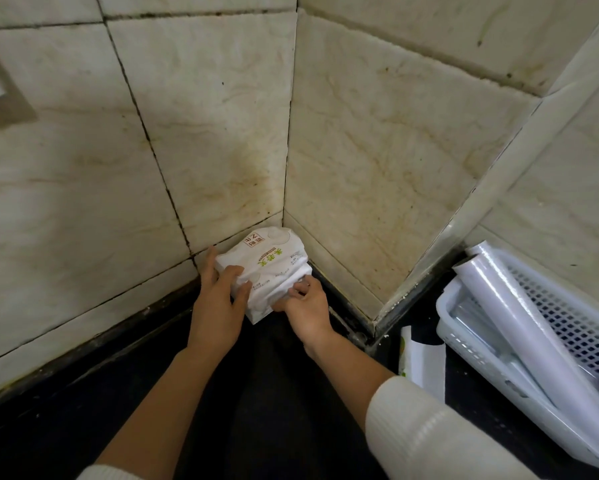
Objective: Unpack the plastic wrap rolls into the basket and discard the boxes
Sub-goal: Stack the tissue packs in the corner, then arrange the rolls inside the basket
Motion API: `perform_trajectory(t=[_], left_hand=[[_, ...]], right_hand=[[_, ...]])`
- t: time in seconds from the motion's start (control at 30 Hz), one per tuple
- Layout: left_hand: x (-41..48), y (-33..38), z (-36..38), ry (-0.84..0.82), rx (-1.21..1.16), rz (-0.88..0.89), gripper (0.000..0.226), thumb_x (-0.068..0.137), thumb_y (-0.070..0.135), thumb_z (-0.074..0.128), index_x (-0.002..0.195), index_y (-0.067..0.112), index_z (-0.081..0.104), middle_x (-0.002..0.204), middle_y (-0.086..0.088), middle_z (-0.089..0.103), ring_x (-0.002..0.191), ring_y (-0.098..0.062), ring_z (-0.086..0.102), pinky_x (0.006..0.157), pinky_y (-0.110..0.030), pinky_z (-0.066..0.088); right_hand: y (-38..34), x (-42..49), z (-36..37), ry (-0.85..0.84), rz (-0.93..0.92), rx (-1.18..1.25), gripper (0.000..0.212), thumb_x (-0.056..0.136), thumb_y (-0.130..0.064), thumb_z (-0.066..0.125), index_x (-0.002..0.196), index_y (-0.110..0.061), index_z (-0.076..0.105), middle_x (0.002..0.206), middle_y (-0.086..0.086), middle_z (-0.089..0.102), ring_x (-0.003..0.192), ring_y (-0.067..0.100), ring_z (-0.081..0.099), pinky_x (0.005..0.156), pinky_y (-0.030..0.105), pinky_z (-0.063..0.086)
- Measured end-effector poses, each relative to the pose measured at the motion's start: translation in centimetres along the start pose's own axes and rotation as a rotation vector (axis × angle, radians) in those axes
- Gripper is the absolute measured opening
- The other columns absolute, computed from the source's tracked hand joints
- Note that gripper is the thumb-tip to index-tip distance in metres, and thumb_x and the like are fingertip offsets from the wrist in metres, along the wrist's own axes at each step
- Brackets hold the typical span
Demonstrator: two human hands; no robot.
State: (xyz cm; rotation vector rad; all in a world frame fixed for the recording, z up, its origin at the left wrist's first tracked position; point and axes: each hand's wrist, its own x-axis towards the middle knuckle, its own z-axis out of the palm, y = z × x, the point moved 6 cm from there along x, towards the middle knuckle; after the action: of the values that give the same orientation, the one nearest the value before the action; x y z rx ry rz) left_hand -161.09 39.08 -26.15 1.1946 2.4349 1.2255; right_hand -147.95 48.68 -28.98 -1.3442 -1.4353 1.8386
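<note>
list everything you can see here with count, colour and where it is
plastic wrap box: one, white with green and red print, crumpled, in the corner where the two walls meet, held in both hands
basket: one, white perforated plastic, on the counter at the right edge
plastic wrap roll: one plainly seen, clear film on a white core, lying slantwise across the basket; more may lie beneath, cannot tell
flattened box: one, white with a bit of green, on the counter beside the basket
counter: one, black, below
wall tiles: several, cream, stained, dark grout
left hand: one, grips the box's left side
right hand: one, pinches the box's right end
sleeves: two, white
</note>
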Motion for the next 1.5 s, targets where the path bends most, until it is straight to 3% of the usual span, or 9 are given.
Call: perform_trajectory(t=[0.2, 0.37, 0.43, 0.53, 0.63, 0.97, 1.1, 1.23, 1.5], left_hand=[[-0.2, 0.3, 0.8, -0.044, -0.016, -0.044, 0.03, 0.097, 0.024, 0.05, 0.126, 0.019, 0.053, 0.162, -0.002, -0.003, 0.14, -0.025, 0.03, 0.097, -0.024, 0.033], [-0.5, 1.4, -0.3, 0.008, -0.026, -0.036, 0.043, 0.096, 0.025, 0.053, 0.137, 0.026, 0.045, 0.161, 0.0, -0.012, 0.148, -0.02, 0.002, 0.114, -0.031, 0.02], [-1.1, 2.9, -0.8, 0.036, -0.007, 0.003, 0.044, 0.095, 0.026, 0.054, 0.138, 0.026, 0.044, 0.161, -0.001, -0.011, 0.148, -0.02, -0.001, 0.115, -0.031, 0.017], [-3.4, 5.8, -0.1, 0.049, -0.014, 0.034, 0.041, 0.095, 0.027, 0.053, 0.135, 0.025, 0.046, 0.162, -0.002, -0.004, 0.147, -0.023, 0.005, 0.113, -0.033, 0.023], [-6.9, 9.1, 2.3, 0.012, -0.024, 0.057, 0.038, 0.095, 0.023, 0.055, 0.132, 0.024, 0.049, 0.162, -0.002, 0.001, 0.148, -0.024, 0.009, 0.109, -0.033, 0.029], [-14.6, 19.6, 14.3, -0.351, -0.017, 0.165, 0.037, 0.097, 0.025, 0.046, 0.133, 0.021, 0.046, 0.16, -0.008, 0.01, 0.148, -0.02, 0.005, 0.115, -0.028, 0.016], [-15.2, 23.5, 18.3, -0.442, 0.034, 0.255, 0.042, 0.097, 0.026, 0.045, 0.138, 0.016, 0.041, 0.161, -0.01, 0.007, 0.148, -0.023, 0.001, 0.119, -0.033, 0.01], [-14.9, 25.1, 21.9, -0.509, 0.19, 0.297, 0.053, 0.099, 0.035, 0.039, 0.147, 0.015, 0.028, 0.161, -0.013, 0.002, 0.148, -0.025, -0.002, 0.117, -0.03, 0.004], [-12.8, 24.1, 25.9, -0.62, 0.359, 0.145, 0.076, 0.095, 0.059, 0.026, 0.153, 0.017, 0.001, 0.15, -0.02, -0.037, 0.136, -0.03, -0.039, 0.118, -0.044, -0.008]], right_hand=[[0.3, 0.0, 0.0, -0.125, 0.083, 0.03, 0.048, 0.075, 0.002, 0.064, 0.12, -0.013, 0.055, 0.116, 0.004, 0.065, 0.103, 0.019, 0.063, 0.09, 0.033, 0.055], [-0.6, -0.9, -1.2, -0.147, 0.005, -0.146, 0.072, 0.078, 0.002, 0.066, 0.142, -0.014, 0.036, 0.135, -0.001, 0.047, 0.111, 0.012, 0.053, 0.089, 0.021, 0.051], [-1.0, -2.0, -2.6, -0.111, -0.083, -0.229, 0.069, 0.078, 0.003, 0.069, 0.138, -0.013, 0.039, 0.133, 0.003, 0.049, 0.105, 0.013, 0.055, 0.077, 0.017, 0.051], [-1.0, -4.4, -6.1, -0.04, -0.179, -0.364, 0.064, 0.08, -0.002, 0.07, 0.136, -0.013, 0.043, 0.12, 0.001, 0.053, 0.101, 0.016, 0.057, 0.083, 0.029, 0.052], [-0.9, -7.4, -10.5, 0.008, -0.246, -0.436, 0.048, 0.08, -0.003, 0.069, 0.122, -0.017, 0.051, 0.103, -0.003, 0.054, 0.085, 0.011, 0.058, 0.072, 0.02, 0.049], [-2.3, -13.1, -28.6, 0.318, -0.289, -0.508, 0.029, 0.081, -0.005, 0.065, 0.103, -0.02, 0.055, 0.089, -0.002, 0.06, 0.075, 0.01, 0.058, 0.072, 0.024, 0.046], [-2.1, -13.6, -34.5, 0.426, -0.24, -0.603, 0.035, 0.081, -0.008, 0.064, 0.116, -0.011, 0.058, 0.096, 0.0, 0.061, 0.081, 0.016, 0.059, 0.074, 0.027, 0.046], [-1.8, -12.3, -37.4, 0.363, -0.17, -0.814, 0.047, 0.085, -0.026, 0.066, 0.127, -0.009, 0.051, 0.124, 0.009, 0.055, 0.109, 0.025, 0.056, 0.089, 0.03, 0.044], [-1.1, -8.6, -38.3, 0.263, -0.121, -1.207, 0.053, 0.087, -0.034, 0.058, 0.131, -0.012, 0.041, 0.129, 0.009, 0.045, 0.114, 0.027, 0.048, 0.097, 0.041, 0.044]])
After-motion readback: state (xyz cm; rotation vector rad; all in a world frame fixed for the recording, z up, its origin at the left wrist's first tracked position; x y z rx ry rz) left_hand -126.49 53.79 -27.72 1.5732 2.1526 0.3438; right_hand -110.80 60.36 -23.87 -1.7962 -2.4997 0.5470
